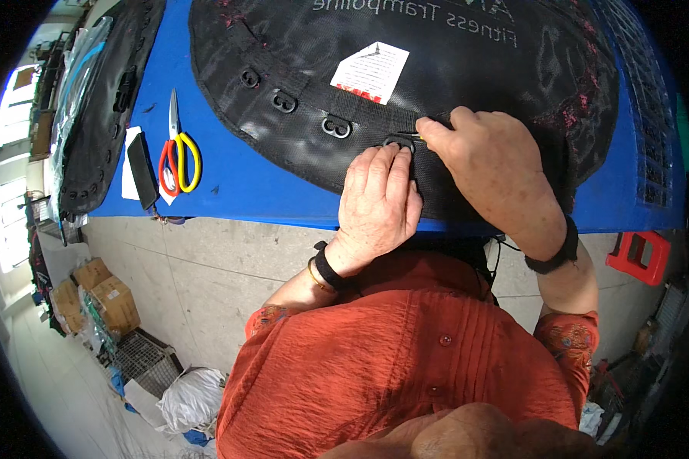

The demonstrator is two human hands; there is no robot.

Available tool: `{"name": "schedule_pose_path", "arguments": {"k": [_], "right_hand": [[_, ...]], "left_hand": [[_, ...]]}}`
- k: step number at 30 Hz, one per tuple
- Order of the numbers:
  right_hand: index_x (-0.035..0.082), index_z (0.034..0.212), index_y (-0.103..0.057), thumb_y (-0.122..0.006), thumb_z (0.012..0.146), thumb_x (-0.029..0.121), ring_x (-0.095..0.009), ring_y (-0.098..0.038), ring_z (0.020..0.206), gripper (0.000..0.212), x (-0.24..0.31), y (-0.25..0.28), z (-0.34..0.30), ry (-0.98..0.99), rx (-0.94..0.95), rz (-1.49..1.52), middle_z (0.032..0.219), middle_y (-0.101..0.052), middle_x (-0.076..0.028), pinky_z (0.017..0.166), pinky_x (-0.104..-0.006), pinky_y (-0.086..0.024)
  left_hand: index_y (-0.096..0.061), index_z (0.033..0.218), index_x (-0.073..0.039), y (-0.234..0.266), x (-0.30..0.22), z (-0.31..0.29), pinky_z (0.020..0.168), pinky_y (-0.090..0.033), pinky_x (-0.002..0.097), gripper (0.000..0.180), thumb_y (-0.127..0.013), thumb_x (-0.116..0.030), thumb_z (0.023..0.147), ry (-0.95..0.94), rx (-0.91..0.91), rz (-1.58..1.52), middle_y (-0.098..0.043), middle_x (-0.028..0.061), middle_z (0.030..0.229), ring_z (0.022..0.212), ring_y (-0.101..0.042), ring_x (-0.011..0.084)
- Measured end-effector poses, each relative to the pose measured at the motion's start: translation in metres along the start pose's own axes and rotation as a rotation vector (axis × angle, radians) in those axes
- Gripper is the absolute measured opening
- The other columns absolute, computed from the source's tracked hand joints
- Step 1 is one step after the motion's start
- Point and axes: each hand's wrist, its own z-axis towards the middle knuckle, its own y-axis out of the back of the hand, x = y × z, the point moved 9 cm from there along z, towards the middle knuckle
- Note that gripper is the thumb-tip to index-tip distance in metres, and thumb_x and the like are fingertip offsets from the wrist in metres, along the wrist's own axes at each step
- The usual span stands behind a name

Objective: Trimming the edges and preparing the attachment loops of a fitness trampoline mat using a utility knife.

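A black mesh trampoline mat (283,53) with metal rings on webbing tabs lies on the blue table. My left hand (379,199) rests flat on its near edge, fingers stretched out side by side, the tips against a ring (398,143). Just right of that, my right hand (486,164) is closed in a pinch around a small thin tool (412,136) with a dark tip and a bit of yellow; most of it is hidden in the fingers. Other rings (336,126) run along the edge to the left. A white paper label (370,73) lies above them.
On the blue table (241,183) to the left lie scissors (180,162) with red and yellow handles, beside a dark flat case (141,170). Another black mat (103,145) lies beyond. A red stool (640,258) stands at right; cardboard boxes (111,302) are on the floor at left.
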Motion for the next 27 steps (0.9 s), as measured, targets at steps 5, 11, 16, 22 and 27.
{"name": "schedule_pose_path", "arguments": {"k": [5,11,16,22,27], "right_hand": [[0.016,0.11,-0.078,-0.071,0.086,0.014,-0.025,-0.069,0.071,0.025,0.002,0.001,0.002,0.008,0.026,-0.01,0.078,-0.063,-0.007,0.066,-0.0363,-0.056],[0.014,0.11,-0.076,-0.073,0.091,0.019,-0.027,-0.07,0.072,0.019,-0.005,-0.002,-0.004,-0.022,0.063,0.017,0.079,-0.065,-0.008,0.065,-0.0375,-0.056],[0.014,0.108,-0.075,-0.075,0.091,0.019,-0.027,-0.07,0.071,0.018,-0.01,-0.003,-0.011,-0.043,0.066,0.001,0.079,-0.065,-0.008,0.065,-0.0377,-0.056],[0.014,0.104,-0.068,-0.067,0.09,0.013,-0.028,-0.073,0.077,0.015,-0.016,-0.001,-0.018,-0.041,0.083,0.043,0.083,-0.068,-0.009,0.068,-0.0382,-0.058],[0.016,0.108,-0.069,-0.064,0.091,0.015,-0.028,-0.072,0.076,0.018,-0.017,-0.001,-0.022,-0.091,0.031,0.075,0.082,-0.066,-0.007,0.069,-0.0389,-0.057]], "left_hand": [[-0.063,0.133,0.004,0.001,0.0,0.0,0.106,-0.047,0.0492,0.05,-0.068,-0.011,0.085,0.0,-0.009,0.0,-0.062,0.0218,0.13,0.119,-0.059,0.0404],[-0.063,0.132,0.004,0.001,0.0,0.0,0.106,-0.048,0.0494,0.05,-0.069,-0.011,0.085,0.003,-0.011,-0.01,-0.062,0.022,0.13,0.119,-0.059,0.0409],[-0.063,0.132,0.004,0.001,0.0,0.0,0.106,-0.047,0.0491,0.05,-0.069,-0.011,0.085,-0.003,-0.015,-0.009,-0.062,0.022,0.129,0.119,-0.059,0.0408],[-0.063,0.133,0.004,0.003,-0.001,0.001,0.106,-0.047,0.0491,0.05,-0.069,-0.011,0.085,-0.006,-0.022,-0.006,-0.062,0.0217,0.129,0.119,-0.059,0.0406],[-0.062,0.133,0.004,0.002,0.0,0.0,0.105,-0.047,0.0493,0.051,-0.069,-0.011,0.085,-0.006,-0.017,0.002,-0.062,0.0217,0.13,0.119,-0.059,0.0408]]}}
